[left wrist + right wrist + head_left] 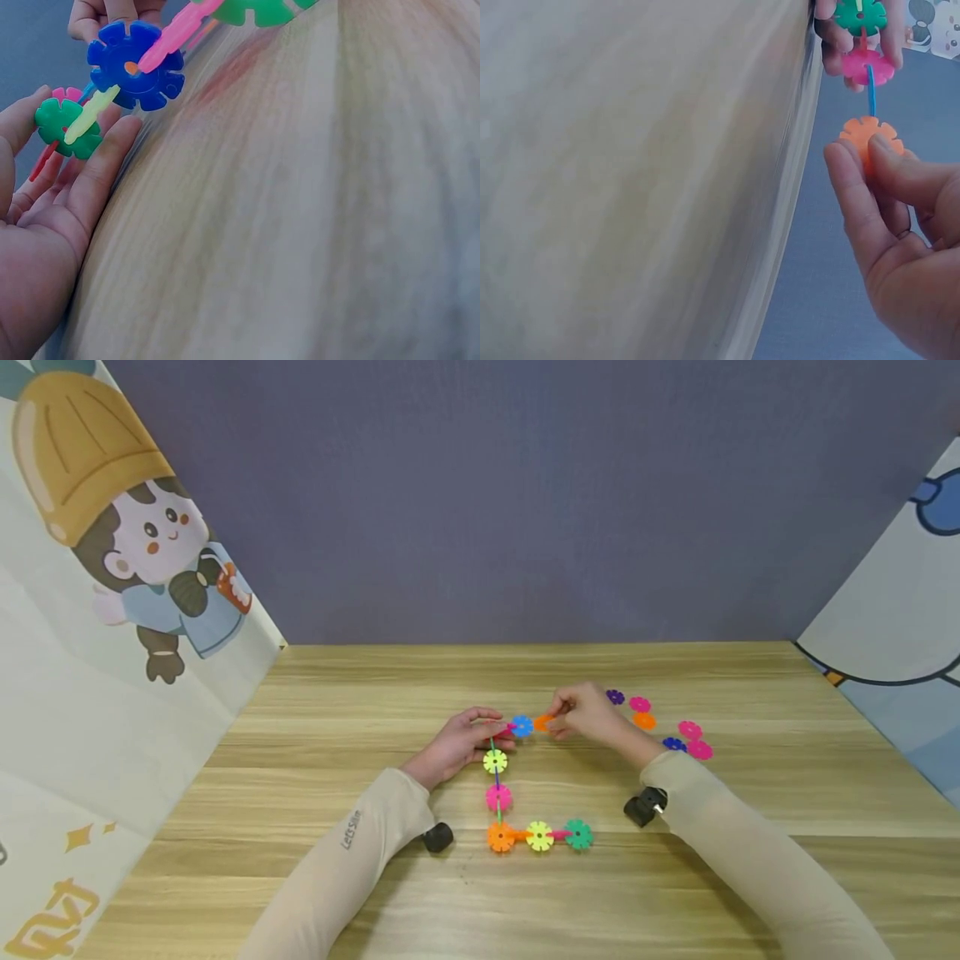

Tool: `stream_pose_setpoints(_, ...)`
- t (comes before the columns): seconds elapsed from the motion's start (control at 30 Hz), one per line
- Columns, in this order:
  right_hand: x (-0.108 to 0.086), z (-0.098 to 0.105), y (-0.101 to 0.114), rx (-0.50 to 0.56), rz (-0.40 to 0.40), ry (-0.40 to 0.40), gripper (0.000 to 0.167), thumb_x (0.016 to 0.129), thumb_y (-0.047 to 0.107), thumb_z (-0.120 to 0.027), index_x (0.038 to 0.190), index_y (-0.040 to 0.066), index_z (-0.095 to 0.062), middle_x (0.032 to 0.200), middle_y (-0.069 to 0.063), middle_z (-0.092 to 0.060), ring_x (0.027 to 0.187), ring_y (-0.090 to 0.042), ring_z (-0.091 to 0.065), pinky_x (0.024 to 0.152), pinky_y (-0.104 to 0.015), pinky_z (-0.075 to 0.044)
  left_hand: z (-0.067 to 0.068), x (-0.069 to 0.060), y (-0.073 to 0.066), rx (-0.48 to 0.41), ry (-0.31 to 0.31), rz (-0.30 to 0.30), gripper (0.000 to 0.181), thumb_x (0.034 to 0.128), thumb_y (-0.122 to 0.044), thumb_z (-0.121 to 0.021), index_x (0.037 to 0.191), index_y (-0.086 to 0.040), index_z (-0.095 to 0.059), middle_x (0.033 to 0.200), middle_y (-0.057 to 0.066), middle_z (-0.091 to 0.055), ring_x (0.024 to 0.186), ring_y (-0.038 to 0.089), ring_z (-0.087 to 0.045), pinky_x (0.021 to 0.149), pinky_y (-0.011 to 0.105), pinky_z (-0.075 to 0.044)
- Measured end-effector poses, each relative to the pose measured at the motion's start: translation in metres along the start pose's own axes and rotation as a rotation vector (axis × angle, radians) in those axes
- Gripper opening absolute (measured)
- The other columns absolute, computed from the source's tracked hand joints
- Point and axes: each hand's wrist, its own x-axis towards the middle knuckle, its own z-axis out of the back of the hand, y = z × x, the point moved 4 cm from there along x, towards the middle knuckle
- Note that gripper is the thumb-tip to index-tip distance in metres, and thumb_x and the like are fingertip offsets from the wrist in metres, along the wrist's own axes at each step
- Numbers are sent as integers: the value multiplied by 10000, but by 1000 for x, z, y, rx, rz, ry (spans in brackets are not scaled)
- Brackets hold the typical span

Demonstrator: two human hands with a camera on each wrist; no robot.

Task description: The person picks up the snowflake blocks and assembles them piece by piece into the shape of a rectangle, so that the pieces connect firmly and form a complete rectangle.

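Note:
A chain of notched, flower-shaped plastic discs lies on the table, slotted edge to edge in several colours. My right hand (588, 714) pinches the orange disc (860, 135) at the chain's far end between thumb and fingers. That disc joins a blue disc (522, 727), seen edge-on in the right wrist view. Around the corner of the chain, my left hand (461, 746) holds it near a pink disc (877, 69) and a green disc (52, 124). Its thumb and fingers lie on either side there. From this corner the chain runs toward me past a yellow disc (495, 762).
Nearer me the chain turns right at an orange disc (500, 837) and ends in a green disc (579, 834). Several loose discs lie right of my right hand, among them a purple disc (615, 697) and a pink disc (700, 750). A grey panel (525, 510) stands behind the table.

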Motion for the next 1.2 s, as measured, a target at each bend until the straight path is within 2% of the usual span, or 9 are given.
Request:
stream_pose_setpoints(0.23, -4, -4, 2, -3, 31, -3, 77, 816, -177, -678, 822, -99, -679, 826, -203, -703, 691, -308, -717, 645, -371, -620, 0, -2, 2, 23, 7, -1, 373, 1038, -105, -532, 1371, 27, -428, 1124, 162, -691, 885, 152, -705, 802, 307, -587)
stream_pose_setpoints(0.5, -7, -7, 2, 19, 27, -16, 83, 799, -181, -691, 814, -103, -666, 820, -216, -708, 727, -315, -718, 671, -381, -620, -1, -7, 2, 24, 17, 3, 365, 1041, -92, -519, 1370, 36, -422, 1070, 138, -701, 866, 148, -705, 781, 294, -586)
stream_pose_setpoints(0.7, -12, -9, 3, 69, 17, -6, 81, 812, -177, -685, 821, -106, -646, 843, -245, -691, 741, -330, -719, 688, -421, -620, 0, -9, 4, 40, 29, 8, 372, 1043, -113, -523, 1374, 26, -425, 1137, 181, -686, 893, 162, -707, 811, 314, -587)
stream_pose_setpoints(0.93, -16, -15, 2, 99, 22, 15, 105, 806, -179, -702, 788, -103, -631, 823, -247, -680, 746, -333, -723, 689, -401, -620, -1, -14, 5, 36, 44, 12, 386, 1040, -88, -520, 1389, 36, -409, 1177, 184, -671, 884, 147, -706, 795, 300, -586)
stream_pose_setpoints(1.2, -20, -20, 0, 55, 9, -7, 129, 794, -166, -726, 764, -86, -630, 789, -187, -685, 719, -316, -722, 671, -382, -621, -1, -15, 8, 40, 59, 11, 387, 1045, -69, -503, 1406, 25, -403, 1180, 163, -668, 914, 157, -705, 796, 309, -586)
